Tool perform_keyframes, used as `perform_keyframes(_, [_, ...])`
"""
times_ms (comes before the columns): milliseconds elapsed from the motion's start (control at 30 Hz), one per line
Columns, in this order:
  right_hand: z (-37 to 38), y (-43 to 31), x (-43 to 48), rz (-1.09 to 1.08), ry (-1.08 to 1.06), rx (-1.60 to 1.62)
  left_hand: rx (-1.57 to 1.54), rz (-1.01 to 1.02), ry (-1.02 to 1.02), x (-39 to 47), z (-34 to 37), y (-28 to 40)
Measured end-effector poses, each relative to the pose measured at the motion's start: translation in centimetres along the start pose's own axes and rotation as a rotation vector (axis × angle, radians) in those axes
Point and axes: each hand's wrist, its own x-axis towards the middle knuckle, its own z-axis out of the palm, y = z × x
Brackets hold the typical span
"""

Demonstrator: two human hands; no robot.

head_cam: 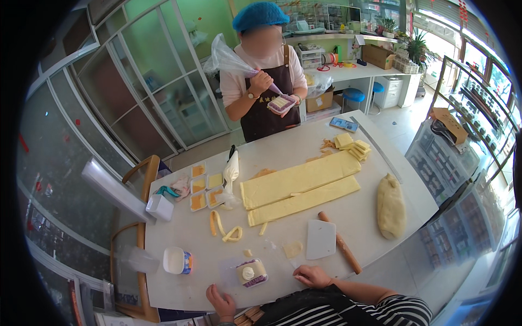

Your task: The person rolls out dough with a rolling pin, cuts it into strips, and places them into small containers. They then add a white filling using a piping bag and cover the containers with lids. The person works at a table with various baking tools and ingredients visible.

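Observation:
A small clear tray [251, 273] stands near the table's front edge, between my hands. In it lie a pale cake slice, purple piped filling along the sides and a swirl of white cream [248, 273]. My left hand [221, 301] rests at the table edge left of the tray, apart from it, with nothing seen in it. To the tray's right, my right hand [313, 277] lies on the table with fingers bent; their undersides are hidden. Just beyond it are a thin pale scrap [293, 249], a white dough scraper [321, 239] and a wooden rolling pin [340, 243].
Long yellow cake sheets [301, 181] lie mid-table. A dough-like mass [390, 207] sits right; filled trays [198, 185], a cream piping bag [231, 171] and a white tub [174, 261] stand left. Opposite, a co-worker [271, 81] holds a purple piping bag over another tray.

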Motion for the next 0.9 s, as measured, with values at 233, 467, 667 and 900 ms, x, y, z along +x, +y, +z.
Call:
perform_keyframes(233, [0.46,0.64,0.18,-0.017,-0.014,-0.042,0.024,0.003,0.002,0.13,-0.07,0.19])
perform_keyframes(467, [0.23,0.32,0.22,-0.005,-0.024,-0.041,0.041,0.010,0.001,0.28,-0.16,0.51])
perform_keyframes(667, [0.11,0.39,0.25,0.010,-0.060,-0.042,0.026,0.002,0.012,0.42,-0.28,0.85])
perform_keyframes(900, [0.33,0.48,0.17,0.021,-0.063,-0.054,0.018,-0.009,0.021,0.41,-0.31,0.95])
